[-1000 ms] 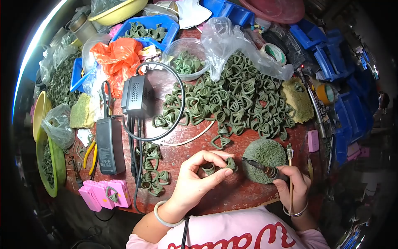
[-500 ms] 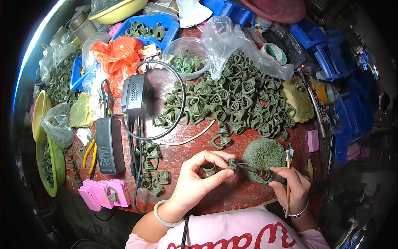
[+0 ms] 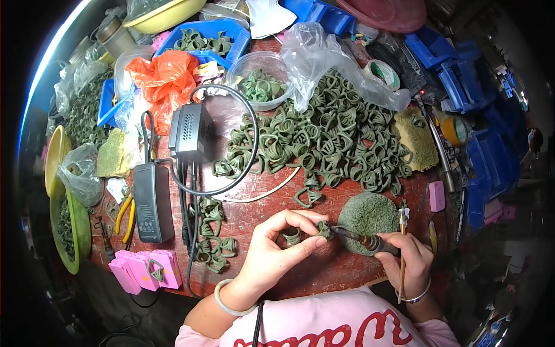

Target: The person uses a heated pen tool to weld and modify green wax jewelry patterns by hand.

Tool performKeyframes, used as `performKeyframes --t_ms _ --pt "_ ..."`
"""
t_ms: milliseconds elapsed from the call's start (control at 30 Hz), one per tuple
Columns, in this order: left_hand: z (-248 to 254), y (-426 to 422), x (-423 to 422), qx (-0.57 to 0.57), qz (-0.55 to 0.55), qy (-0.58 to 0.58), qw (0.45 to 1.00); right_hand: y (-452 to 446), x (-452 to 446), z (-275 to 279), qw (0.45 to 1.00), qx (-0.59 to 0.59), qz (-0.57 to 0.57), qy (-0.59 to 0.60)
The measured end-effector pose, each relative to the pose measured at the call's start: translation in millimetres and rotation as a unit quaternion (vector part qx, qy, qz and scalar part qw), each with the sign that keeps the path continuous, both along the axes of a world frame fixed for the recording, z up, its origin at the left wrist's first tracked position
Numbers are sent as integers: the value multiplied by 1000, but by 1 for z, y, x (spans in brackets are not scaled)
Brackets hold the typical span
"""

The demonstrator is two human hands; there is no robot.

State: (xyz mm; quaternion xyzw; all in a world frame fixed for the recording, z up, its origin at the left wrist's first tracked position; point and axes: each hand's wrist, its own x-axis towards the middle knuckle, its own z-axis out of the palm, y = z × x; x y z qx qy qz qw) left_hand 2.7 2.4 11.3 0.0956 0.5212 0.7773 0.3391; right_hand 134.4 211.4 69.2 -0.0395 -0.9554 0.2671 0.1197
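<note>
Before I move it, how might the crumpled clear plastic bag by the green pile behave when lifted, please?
The plastic bag will probably flop, given its loose creases. It looks light, being thin, see-through film. It could disturb the green pieces it overlaps.

Left hand pinches green ring. Right hand holds dark pen, tip at ring, plus thin brush. Round green pad near pen. Big ring pile on red counter.

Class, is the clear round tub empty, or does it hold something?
Not empty: green pieces show inside the tub, with bare space around them.
</note>
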Motion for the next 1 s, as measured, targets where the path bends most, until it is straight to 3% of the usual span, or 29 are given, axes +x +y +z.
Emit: performKeyframes --t_ms 767,1000 --pt "-1 0 0 5 -1 -8 1000 0 0 -1 1000 -4 2 -7" --pt "0 0 0 2 0 -1 1000 -3 4 -11 995 -66 -65 29"
